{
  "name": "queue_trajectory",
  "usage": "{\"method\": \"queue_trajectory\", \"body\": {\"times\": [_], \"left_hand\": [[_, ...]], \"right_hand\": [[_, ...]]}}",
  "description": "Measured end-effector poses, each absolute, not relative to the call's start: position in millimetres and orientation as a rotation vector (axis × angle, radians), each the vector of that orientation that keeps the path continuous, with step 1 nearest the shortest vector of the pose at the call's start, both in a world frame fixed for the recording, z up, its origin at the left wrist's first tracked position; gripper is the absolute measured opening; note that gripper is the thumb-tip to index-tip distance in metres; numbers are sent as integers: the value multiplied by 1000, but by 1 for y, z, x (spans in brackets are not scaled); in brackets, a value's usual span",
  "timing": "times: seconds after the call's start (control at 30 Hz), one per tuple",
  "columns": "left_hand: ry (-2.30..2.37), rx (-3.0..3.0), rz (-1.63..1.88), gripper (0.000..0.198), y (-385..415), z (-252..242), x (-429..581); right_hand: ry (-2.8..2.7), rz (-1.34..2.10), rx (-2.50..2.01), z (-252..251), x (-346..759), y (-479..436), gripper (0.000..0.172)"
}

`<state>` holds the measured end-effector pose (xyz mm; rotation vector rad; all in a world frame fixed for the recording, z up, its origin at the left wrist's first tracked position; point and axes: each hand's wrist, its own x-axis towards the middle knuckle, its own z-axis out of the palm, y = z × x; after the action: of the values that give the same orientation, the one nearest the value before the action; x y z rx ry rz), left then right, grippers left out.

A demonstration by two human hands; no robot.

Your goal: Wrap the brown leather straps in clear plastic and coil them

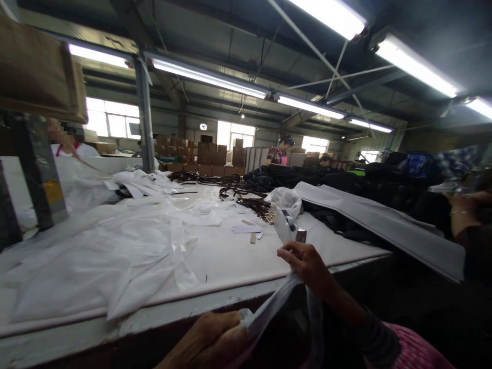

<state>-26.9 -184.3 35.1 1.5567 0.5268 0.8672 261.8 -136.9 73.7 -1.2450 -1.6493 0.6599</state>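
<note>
Plastic bag, lower end cut off

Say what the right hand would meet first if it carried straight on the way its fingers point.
Probably the small metal clip just beyond the right hand, though depth is hard to judge.

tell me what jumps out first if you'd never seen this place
Nearest the camera, the left hand and the right hand both grip a clear plastic bag stretched between them at the near edge of the white table. To the left, a heap of plastic bags sprawls across the table. Farther back lies a tangle of dark straps, with black fabric piled to the right.
</note>
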Motion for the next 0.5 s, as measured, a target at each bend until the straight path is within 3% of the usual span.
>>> {"method": "queue_trajectory", "body": {"times": [0.1, 0.2, 0.3, 0.4, 0.5], "left_hand": [[573, 1366, 791, 41, -193, 64, -18], [624, 1057, 927, 55, -185, 95, -9], [631, 791, 1160, 48, -169, 125, -6], [566, 662, 1240, 46, -157, 149, -9], [501, 649, 1287, 48, -149, 161, -12]], "right_hand": [[-1568, 613, -1111, 58, 230, -105, 52], [-1406, 556, -960, 37, 190, -105, 52], [-1467, 337, -916, 10, 157, -123, 42], [-1549, 64, -951, -15, 139, -133, 45], [-1611, 162, -990, -20, 136, -130, 40]]}}
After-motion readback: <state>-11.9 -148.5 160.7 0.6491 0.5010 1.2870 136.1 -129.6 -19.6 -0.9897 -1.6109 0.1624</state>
